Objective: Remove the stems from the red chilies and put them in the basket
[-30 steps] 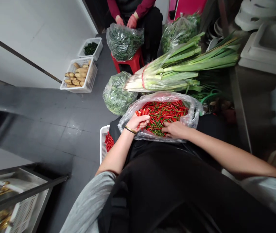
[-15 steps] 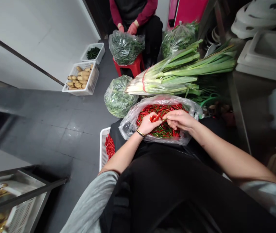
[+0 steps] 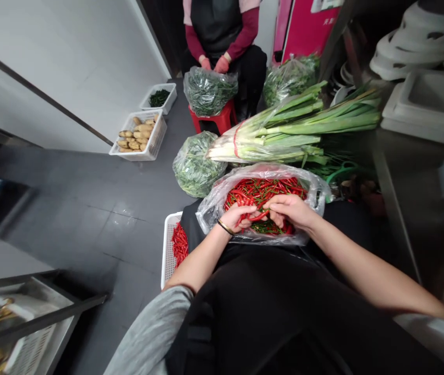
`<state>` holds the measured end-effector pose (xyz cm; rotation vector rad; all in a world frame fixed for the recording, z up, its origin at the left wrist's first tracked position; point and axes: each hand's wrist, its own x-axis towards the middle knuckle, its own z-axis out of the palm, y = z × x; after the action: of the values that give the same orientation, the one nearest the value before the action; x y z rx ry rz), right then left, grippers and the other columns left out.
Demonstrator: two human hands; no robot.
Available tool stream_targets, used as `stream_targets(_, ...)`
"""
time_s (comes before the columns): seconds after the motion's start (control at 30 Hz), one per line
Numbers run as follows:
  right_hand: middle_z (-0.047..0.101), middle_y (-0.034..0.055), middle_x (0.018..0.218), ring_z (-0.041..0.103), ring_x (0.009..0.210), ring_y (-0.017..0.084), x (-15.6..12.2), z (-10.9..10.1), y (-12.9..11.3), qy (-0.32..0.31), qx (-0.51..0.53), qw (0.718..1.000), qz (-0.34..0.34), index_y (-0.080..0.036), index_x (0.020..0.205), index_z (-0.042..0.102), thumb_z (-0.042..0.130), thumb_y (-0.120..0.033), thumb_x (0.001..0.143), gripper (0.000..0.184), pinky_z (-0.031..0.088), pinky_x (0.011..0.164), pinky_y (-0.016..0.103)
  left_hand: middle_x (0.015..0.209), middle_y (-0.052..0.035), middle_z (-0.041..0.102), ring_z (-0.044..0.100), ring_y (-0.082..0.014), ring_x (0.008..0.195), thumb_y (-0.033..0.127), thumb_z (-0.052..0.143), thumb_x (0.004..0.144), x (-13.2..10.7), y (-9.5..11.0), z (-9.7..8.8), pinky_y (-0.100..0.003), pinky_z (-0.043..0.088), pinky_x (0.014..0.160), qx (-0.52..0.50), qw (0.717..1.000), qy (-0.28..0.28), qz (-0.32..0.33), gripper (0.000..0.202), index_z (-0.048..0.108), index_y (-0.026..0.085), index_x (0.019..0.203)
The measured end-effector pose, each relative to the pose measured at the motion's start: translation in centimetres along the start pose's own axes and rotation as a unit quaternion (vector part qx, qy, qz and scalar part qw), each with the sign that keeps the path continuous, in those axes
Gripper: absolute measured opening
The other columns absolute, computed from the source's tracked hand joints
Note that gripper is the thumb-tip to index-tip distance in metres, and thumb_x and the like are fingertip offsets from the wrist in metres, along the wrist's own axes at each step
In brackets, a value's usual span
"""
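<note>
A clear plastic bag (image 3: 316,190) full of red chilies (image 3: 261,188) with green stems rests on my lap. My left hand (image 3: 238,216), with a thin bracelet at the wrist, is closed around a few red chilies over the bag. My right hand (image 3: 290,210) is right beside it, fingers pinched on one chili (image 3: 260,215) that sticks out of the left hand. A white slotted basket (image 3: 168,249) with more red chilies (image 3: 179,244) stands on the floor by my left knee.
A bundle of leeks (image 3: 284,133) lies past the bag, with bags of greens (image 3: 196,166) beside it. A person in red sleeves sits behind a bag of greens (image 3: 209,91) on a red stool (image 3: 214,119). White baskets of ginger (image 3: 140,134) and greens (image 3: 160,97) stand by the wall. A metal rack (image 3: 22,307) is at lower left.
My right hand left the chili pile and met my left hand, and both now work one chili lower over the bag. The view has tilted up a little.
</note>
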<state>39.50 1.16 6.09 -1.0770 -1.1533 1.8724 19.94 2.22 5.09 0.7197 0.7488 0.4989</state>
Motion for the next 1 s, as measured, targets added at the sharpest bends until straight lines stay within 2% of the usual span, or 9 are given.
stream_targets(0.13, 0.065, 0.0017, 0.064, 0.059, 0.050, 0.013, -0.8, -0.2, -0.2, 0.029, -0.201, 0.977, -0.060, -0.017, 0.092, 0.065, 0.060, -0.050, 0.080, 0.036, 0.048, 0.051, 0.026, 0.058, 0.0028, 0.056, 0.035, -0.0023, 0.039, 0.038, 0.077, 0.060, -0.7, -0.2, 1.0, -0.019, 0.022, 0.040, 0.094, 0.994, 0.000, 0.056, 0.039, 0.050, 0.014, 0.076)
stream_targets(0.3, 0.060, 0.0003, 0.063, 0.054, 0.059, 0.013, -0.8, -0.7, -1.5, -0.082, -0.420, 0.894, -0.130, -0.019, 0.068, 0.057, 0.053, -0.043, 0.086, 0.030, 0.040, 0.058, 0.025, 0.061, 0.0080, 0.040, 0.039, -0.0044, 0.054, 0.031, 0.075, 0.060, -1.0, 0.3, 1.6, -0.021, 0.032, 0.054, 0.250, 0.963, -0.033, 0.097, 0.037, 0.043, 0.016, 0.069)
stream_targets(0.43, 0.050, -0.0043, 0.052, 0.045, 0.050, 0.009, -0.9, -0.5, -0.6, -0.094, -0.384, 0.915, -0.082, -0.020, 0.060, 0.043, 0.053, -0.047, 0.084, 0.038, 0.033, 0.051, 0.022, 0.060, 0.0083, 0.037, 0.033, -0.0039, 0.055, 0.027, 0.073, 0.060, -1.5, 0.8, 1.2, -0.021, 0.029, 0.054, 0.324, 0.940, -0.047, 0.097, 0.033, 0.043, 0.016, 0.066)
stream_targets(0.67, 0.043, -0.0085, 0.046, 0.043, 0.036, 0.009, -4.3, 2.1, 1.2, -0.183, -0.040, 0.982, 0.001, -0.021, 0.068, 0.040, 0.048, -0.066, 0.082, 0.047, 0.035, 0.039, 0.022, 0.061, 0.0035, 0.053, 0.054, -0.0099, 0.052, 0.033, 0.082, 0.054, -2.6, 0.2, 1.5, -0.024, 0.043, 0.052, 0.153, 0.971, -0.183, -0.009, 0.043, 0.046, 0.015, 0.070)
stream_targets(0.77, 0.058, -0.0003, 0.058, 0.057, 0.051, 0.013, -3.4, -0.1, -0.4, -0.188, -0.186, 0.964, -0.026, -0.018, 0.074, 0.052, 0.045, -0.063, 0.086, 0.047, 0.044, 0.050, 0.026, 0.059, 0.0029, 0.054, 0.051, -0.0078, 0.045, 0.033, 0.083, 0.054, -2.4, 0.4, 0.9, -0.020, 0.036, 0.044, 0.099, 0.986, -0.136, 0.010, 0.043, 0.052, 0.014, 0.077)
stream_targets(0.83, 0.067, 0.0073, 0.081, 0.063, 0.071, 0.016, -1.6, -2.6, -1.2, -0.078, -0.435, 0.896, -0.036, -0.017, 0.086, 0.063, 0.047, -0.054, 0.089, 0.040, 0.046, 0.062, 0.026, 0.058, 0.0034, 0.054, 0.042, -0.0039, 0.039, 0.034, 0.082, 0.056, -2.0, 0.7, 0.3, -0.018, 0.026, 0.038, 0.070, 0.993, -0.092, 0.019, 0.048, 0.057, 0.013, 0.092)
stream_targets(0.9, 0.066, 0.0123, 0.100, 0.064, 0.082, 0.020, 0.4, -4.8, -1.1, 0.037, -0.647, 0.761, 0.013, -0.017, 0.097, 0.066, 0.049, -0.044, 0.090, 0.033, 0.044, 0.065, 0.028, 0.059, 0.0037, 0.054, 0.034, -0.0011, 0.037, 0.033, 0.083, 0.054, -1.6, 0.9, -0.2, -0.018, 0.018, 0.037, 0.055, 0.997, -0.047, 0.019, 0.056, 0.059, 0.012, 0.100)
stream_targets(0.97, 0.063, 0.0137, 0.108, 0.064, 0.085, 0.023, 2.0, -6.3, -0.5, 0.047, -0.753, 0.653, 0.071, -0.017, 0.100, 0.068, 0.050, -0.037, 0.090, 0.029, 0.042, 0.064, 0.029, 0.059, 0.0039, 0.052, 0.032, -0.0004, 0.038, 0.032, 0.084, 0.050, -1.1, 1.0, -0.2, -0.019, 0.015, 0.036, 0.054, 0.998, 0.004, 0.025, 0.049, 0.061, 0.010, 0.089)
stream_targets(1.0, 0.063, 0.0134, 0.108, 0.064, 0.085, 0.023, 2.4, -6.6, -0.1, 0.031, -0.774, 0.626, 0.087, -0.017, 0.098, 0.068, 0.048, -0.035, 0.090, 0.028, 0.042, 0.063, 0.028, 0.058, 0.0043, 0.050, 0.032, -0.0006, 0.038, 0.032, 0.084, 0.050, -0.9, 1.1, 0.0, -0.019, 0.014, 0.036, 0.057, 0.997, 0.031, 0.034, 0.044, 0.060, 0.010, 0.080)
